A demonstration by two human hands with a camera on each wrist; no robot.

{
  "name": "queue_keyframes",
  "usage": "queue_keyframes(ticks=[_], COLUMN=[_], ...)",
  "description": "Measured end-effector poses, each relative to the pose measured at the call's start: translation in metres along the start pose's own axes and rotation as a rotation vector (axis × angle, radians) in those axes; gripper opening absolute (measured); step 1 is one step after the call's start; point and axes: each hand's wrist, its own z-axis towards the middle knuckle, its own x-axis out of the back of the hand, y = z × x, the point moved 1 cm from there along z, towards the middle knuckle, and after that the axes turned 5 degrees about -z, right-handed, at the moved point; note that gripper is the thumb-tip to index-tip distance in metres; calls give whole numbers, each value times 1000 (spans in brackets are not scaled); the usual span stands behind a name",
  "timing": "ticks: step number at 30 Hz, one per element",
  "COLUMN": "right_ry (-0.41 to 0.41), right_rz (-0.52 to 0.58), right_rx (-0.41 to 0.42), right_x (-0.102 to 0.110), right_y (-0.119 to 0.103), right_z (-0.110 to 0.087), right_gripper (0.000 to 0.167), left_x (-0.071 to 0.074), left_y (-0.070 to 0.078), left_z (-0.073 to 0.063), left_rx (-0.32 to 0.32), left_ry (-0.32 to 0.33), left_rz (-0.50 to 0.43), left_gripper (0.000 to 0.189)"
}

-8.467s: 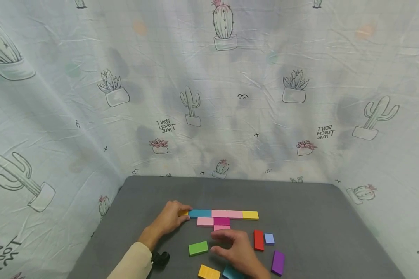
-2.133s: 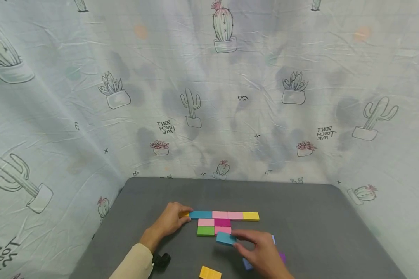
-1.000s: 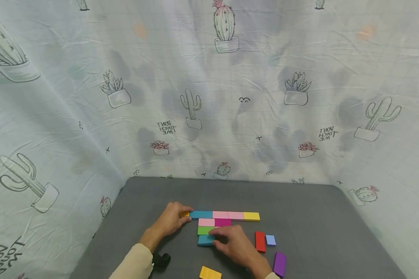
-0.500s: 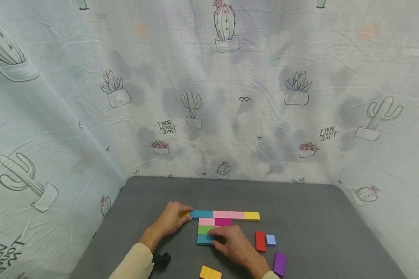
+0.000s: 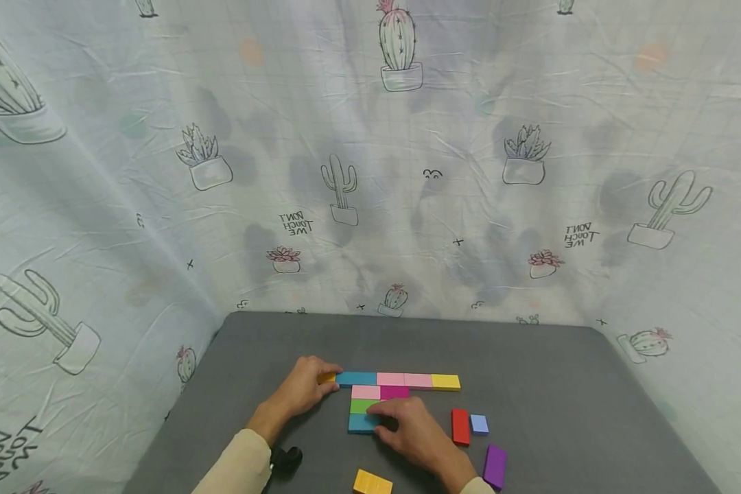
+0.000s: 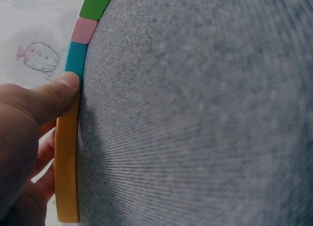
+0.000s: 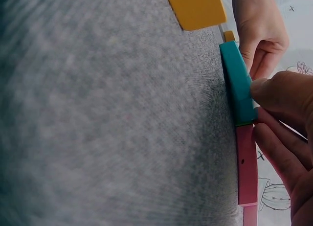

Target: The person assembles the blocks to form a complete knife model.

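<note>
Head view shows flat coloured blocks laid edge to edge on a dark grey table (image 5: 531,384), with both hands on them. The left hand (image 5: 299,391) holds the orange block (image 6: 67,162) at the left end of the far row, thumb on the near side and fingers behind; its thumb tip reaches the seam with the blue block (image 5: 356,379). Two pink blocks (image 5: 404,379) and a yellow block (image 5: 446,382) continue that row. Below lie a light pink block (image 5: 366,392) beside a magenta block (image 5: 394,392), then a green block (image 5: 363,405). The right hand (image 5: 416,432) has a narrow pinch on the teal block (image 5: 361,424), which lies flat against the green one's near side. Apart to the right are a red block (image 5: 460,427), a small periwinkle block (image 5: 479,425) just beside it and a purple block (image 5: 495,466); a loose amber block (image 5: 372,482) lies nearer the person. Behind hangs a cactus-print curtain (image 5: 432,137).
</note>
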Motion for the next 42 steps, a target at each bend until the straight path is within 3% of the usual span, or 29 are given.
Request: queue_keyframes(ticks=[32, 38, 42], right_ry=[27, 103, 170], right_rz=[34, 132, 192], right_rx=[-12, -16, -59], right_x=[-1, 5, 13], right_y=[5, 6, 6], right_z=[-1, -10, -23], right_gripper=[36, 35, 34], left_x=[0, 2, 1], left_y=[8, 8, 8], left_z=[3, 5, 0], left_rx=[-1, -20, -56], left_ry=[-32, -60, -26], left_rz=[40, 43, 62], left_gripper=[28, 29, 36])
